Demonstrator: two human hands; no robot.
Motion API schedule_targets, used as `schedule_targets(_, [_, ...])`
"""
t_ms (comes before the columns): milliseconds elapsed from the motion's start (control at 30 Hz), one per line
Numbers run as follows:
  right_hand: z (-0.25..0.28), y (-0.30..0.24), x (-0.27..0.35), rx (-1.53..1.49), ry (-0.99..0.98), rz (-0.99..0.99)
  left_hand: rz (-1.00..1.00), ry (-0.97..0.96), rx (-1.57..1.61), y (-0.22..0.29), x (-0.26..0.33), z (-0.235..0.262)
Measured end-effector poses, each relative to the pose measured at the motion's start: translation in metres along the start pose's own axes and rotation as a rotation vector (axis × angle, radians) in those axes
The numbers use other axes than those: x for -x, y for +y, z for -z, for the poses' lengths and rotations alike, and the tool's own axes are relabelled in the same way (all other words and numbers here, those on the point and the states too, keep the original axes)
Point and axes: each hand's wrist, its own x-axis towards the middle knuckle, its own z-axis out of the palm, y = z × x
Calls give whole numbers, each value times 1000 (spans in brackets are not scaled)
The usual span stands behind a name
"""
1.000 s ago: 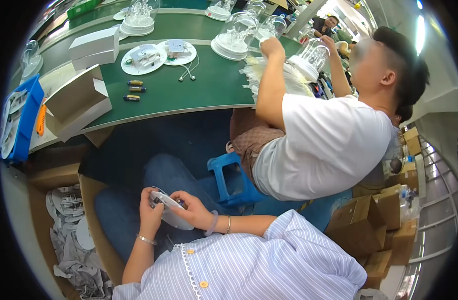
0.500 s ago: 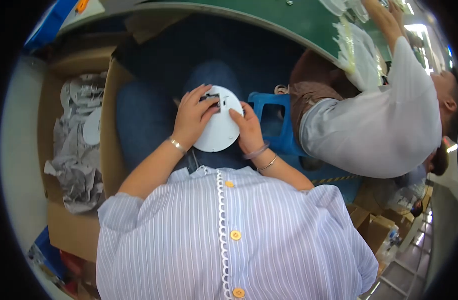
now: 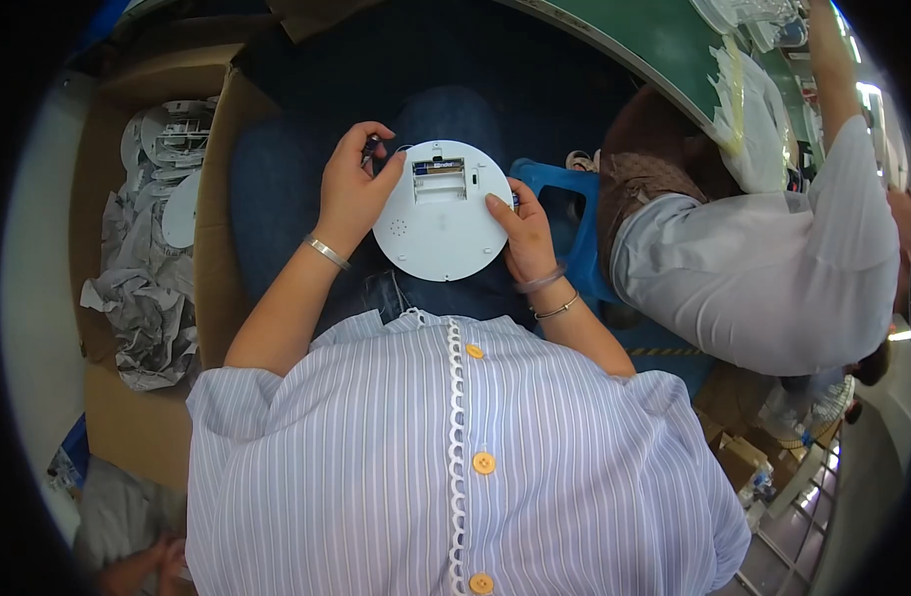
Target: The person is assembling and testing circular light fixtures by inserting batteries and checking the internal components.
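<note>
A round white plastic disc (image 3: 438,233), perhaps the back of a lamp or alarm, is held over my lap. Its rectangular battery compartment (image 3: 441,187) is uncovered, and a dark battery (image 3: 439,168) lies in the upper slot. My right hand (image 3: 523,230) grips the disc's right edge, thumb on the face; something small and blue shows by its fingers. Left of the disc, my left hand (image 3: 358,184) has its fingers curled around a small dark piece that looks like a battery, partly hidden. The left thumb tip is close to the disc's rim.
At left, a cardboard box (image 3: 222,219) holds white discs (image 3: 182,211) and crumpled paper (image 3: 150,318). A green table (image 3: 624,40) curves ahead. A blue stool (image 3: 565,179) and a co-worker in a white shirt (image 3: 744,268) are at right. Another person's hands (image 3: 157,566) show lower left.
My left hand has drawn back left from the compartment, which now shows a battery. The disc is turned more face-on. At right, the co-worker's arm has shifted; other hands have appeared lower left.
</note>
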Motion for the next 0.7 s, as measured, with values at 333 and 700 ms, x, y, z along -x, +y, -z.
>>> schedule_targets(333, [8, -44, -16, 1018, 158, 290, 320, -362, 196, -10, -5, 0])
schedule_targets(700, [-55, -47, -30, 1218, -136, 541, 24, -156, 99, 16, 12, -10])
